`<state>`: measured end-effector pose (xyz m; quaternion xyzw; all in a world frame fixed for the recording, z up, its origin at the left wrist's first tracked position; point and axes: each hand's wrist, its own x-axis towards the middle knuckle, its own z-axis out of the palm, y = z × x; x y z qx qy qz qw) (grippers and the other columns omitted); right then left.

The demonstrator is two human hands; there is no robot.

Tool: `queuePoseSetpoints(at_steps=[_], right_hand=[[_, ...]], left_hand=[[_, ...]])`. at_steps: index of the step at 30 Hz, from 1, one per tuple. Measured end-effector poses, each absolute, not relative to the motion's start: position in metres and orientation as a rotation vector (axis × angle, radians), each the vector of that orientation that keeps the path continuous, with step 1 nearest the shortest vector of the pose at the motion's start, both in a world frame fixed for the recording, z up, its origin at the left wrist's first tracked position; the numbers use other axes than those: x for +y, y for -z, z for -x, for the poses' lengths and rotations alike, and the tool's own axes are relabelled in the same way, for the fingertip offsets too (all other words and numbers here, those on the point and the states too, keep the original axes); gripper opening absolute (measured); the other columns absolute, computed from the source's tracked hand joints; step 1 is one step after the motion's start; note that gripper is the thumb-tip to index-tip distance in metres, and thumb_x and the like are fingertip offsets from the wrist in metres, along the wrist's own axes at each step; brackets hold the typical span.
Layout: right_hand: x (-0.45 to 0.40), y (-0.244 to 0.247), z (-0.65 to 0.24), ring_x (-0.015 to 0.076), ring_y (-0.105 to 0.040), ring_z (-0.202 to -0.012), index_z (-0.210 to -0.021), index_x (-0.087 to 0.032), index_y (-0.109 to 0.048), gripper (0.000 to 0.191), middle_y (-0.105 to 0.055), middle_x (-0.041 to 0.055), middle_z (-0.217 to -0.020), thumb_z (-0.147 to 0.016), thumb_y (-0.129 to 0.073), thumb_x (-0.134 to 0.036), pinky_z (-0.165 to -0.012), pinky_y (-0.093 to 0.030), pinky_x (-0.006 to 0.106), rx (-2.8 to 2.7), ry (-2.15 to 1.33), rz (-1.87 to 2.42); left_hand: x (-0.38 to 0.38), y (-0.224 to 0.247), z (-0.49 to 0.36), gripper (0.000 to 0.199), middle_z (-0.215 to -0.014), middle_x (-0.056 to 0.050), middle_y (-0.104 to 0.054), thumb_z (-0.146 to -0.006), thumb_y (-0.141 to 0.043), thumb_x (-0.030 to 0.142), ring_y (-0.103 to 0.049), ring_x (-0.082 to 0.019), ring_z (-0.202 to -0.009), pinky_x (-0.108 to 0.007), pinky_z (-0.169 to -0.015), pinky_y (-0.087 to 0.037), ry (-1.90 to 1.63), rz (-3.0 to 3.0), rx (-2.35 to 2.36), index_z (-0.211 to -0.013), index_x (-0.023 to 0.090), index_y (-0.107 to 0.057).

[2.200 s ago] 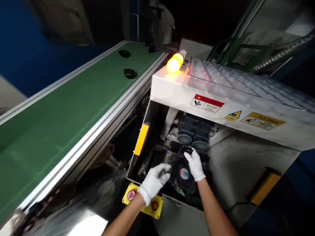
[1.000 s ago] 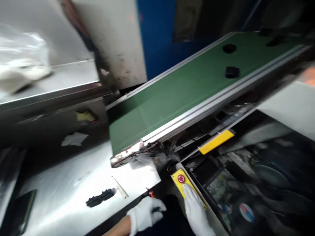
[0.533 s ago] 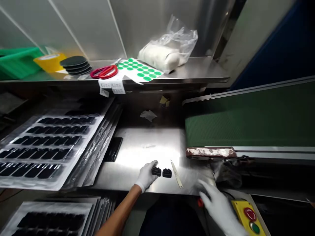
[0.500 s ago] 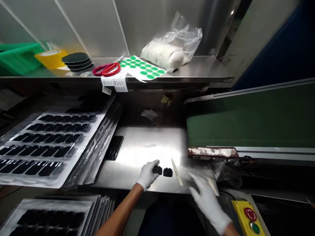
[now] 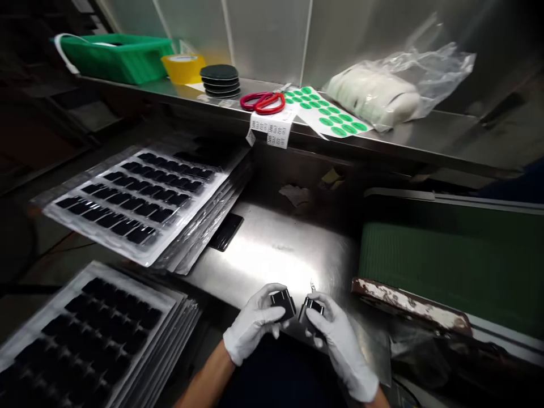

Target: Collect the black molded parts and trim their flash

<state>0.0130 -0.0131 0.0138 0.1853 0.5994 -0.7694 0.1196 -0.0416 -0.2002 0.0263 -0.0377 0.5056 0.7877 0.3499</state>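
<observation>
White gloves cover both of my hands at the front edge of the metal table. Between its thumb and fingers, my left hand (image 5: pixel 255 318) grips a small black part (image 5: pixel 283 305). A second black part (image 5: pixel 310 311) is pinched in my right hand (image 5: pixel 338 337), just to the right and apart from the first. The pale tip of a thin tool (image 5: pixel 313 285) shows beyond my right fingers; the rest of it is hidden.
Stacked trays of black parts (image 5: pixel 147 258) stand left, with more trays (image 5: pixel 170 300) below. A flat black object (image 5: pixel 226 232) lies beside them. A green conveyor (image 5: pixel 450 266) is at right. The shelf (image 5: pixel 446 133) holds red scissors (image 5: pixel 266 103), stickers, tape and a green bin (image 5: pixel 123 59).
The view has swung left. My left hand has lifted its black part, and my right hand, empty before, has come in and taken hold of the other one.
</observation>
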Motion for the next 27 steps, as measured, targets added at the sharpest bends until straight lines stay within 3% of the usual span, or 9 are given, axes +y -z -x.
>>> queuePoseSetpoints(at_steps=[4, 8, 9, 13, 17, 21, 23, 27], right_hand=[[0.006, -0.072, -0.007, 0.0154, -0.06, -0.073, -0.116, -0.024, -0.055, 0.059, -0.063, 0.0027, -0.099, -0.065, -0.082, -0.035, -0.055, -0.044, 0.025, 1.442, 2.295, -0.376], [0.027, -0.11, 0.001, 0.0243, -0.064, -0.095, -0.113, -0.024, -0.058, 0.062, -0.066, 0.0056, -0.109, -0.056, -0.082, -0.018, -0.073, -0.051, 0.033, 1.509, 2.226, -0.26], [0.032, -0.117, 0.002, 0.0255, -0.063, -0.099, -0.113, -0.024, -0.058, 0.061, -0.066, 0.0054, -0.109, -0.056, -0.079, -0.015, -0.076, -0.051, 0.034, 1.554, 2.191, -0.248], [0.044, -0.14, 0.001, 0.0246, -0.062, -0.1, -0.113, -0.026, -0.053, 0.061, -0.067, 0.0007, -0.102, -0.058, -0.07, -0.005, -0.084, -0.049, 0.037, 1.622, 2.099, -0.283], [0.049, -0.163, -0.003, 0.0211, -0.062, -0.09, -0.11, -0.026, -0.05, 0.061, -0.067, -0.0016, -0.095, -0.057, -0.067, -0.002, -0.078, -0.048, 0.034, 1.627, 2.013, -0.34], [0.044, -0.18, 0.0, 0.0234, -0.062, -0.098, -0.107, -0.025, -0.053, 0.059, -0.067, -0.0012, -0.102, -0.054, -0.066, -0.001, -0.082, -0.049, 0.034, 1.622, 2.01, -0.389], [0.037, -0.183, 0.004, 0.0259, -0.063, -0.101, -0.105, -0.024, -0.055, 0.058, -0.069, -0.001, -0.1, -0.053, -0.064, 0.002, -0.081, -0.049, 0.035, 1.584, 2.025, -0.407], [0.015, -0.187, 0.015, 0.0238, -0.065, -0.092, -0.099, -0.024, -0.058, 0.054, -0.07, -0.0026, -0.09, -0.053, -0.062, 0.003, -0.073, -0.048, 0.03, 1.596, 2.042, -0.44]], left_hand=[[-0.187, -0.07, 0.027, 0.045, -0.089, -0.002, -0.061, -0.078, -0.073, 0.018, -0.06, -0.008, -0.058, -0.016, -0.047, -0.046, -2.104, 0.184, 1.282, -0.118, 0.017, -0.053], [-0.168, -0.122, 0.019, 0.063, -0.11, -0.006, -0.063, -0.064, -0.079, 0.001, -0.064, -0.019, -0.097, -0.022, -0.073, -0.055, -2.076, 0.167, 1.459, -0.119, 0.02, -0.055], [-0.162, -0.134, 0.017, 0.064, -0.111, -0.006, -0.063, -0.062, -0.079, -0.001, -0.063, -0.02, -0.098, -0.023, -0.073, -0.055, -2.044, 0.168, 1.53, -0.118, 0.02, -0.055], [-0.143, -0.172, 0.014, 0.063, -0.098, -0.004, -0.066, -0.062, -0.074, -0.002, -0.063, -0.015, -0.067, -0.023, -0.054, -0.051, -1.858, 0.252, 1.727, -0.118, 0.018, -0.054], [-0.138, -0.187, 0.016, 0.059, -0.089, -0.003, -0.067, -0.06, -0.074, 0.0, -0.064, -0.017, -0.066, -0.025, -0.055, -0.052, -1.739, 0.229, 1.749, -0.114, 0.017, -0.057], [-0.143, -0.193, 0.026, 0.061, -0.089, -0.003, -0.067, -0.056, -0.076, 0.003, -0.061, -0.016, -0.062, -0.024, -0.05, -0.05, -1.702, 0.183, 1.712, -0.112, 0.019, -0.058], [-0.149, -0.197, 0.034, 0.059, -0.088, -0.002, -0.067, -0.057, -0.074, 0.002, -0.058, -0.014, -0.059, -0.026, -0.055, -0.053, -1.649, 0.155, 1.735, -0.111, 0.019, -0.058], [-0.169, -0.204, 0.049, 0.053, -0.08, 0.002, -0.064, -0.056, -0.07, 0.0, -0.056, -0.012, -0.056, -0.04, -0.082, -0.057, -1.609, 0.086, 1.752, -0.105, 0.017, -0.06]])
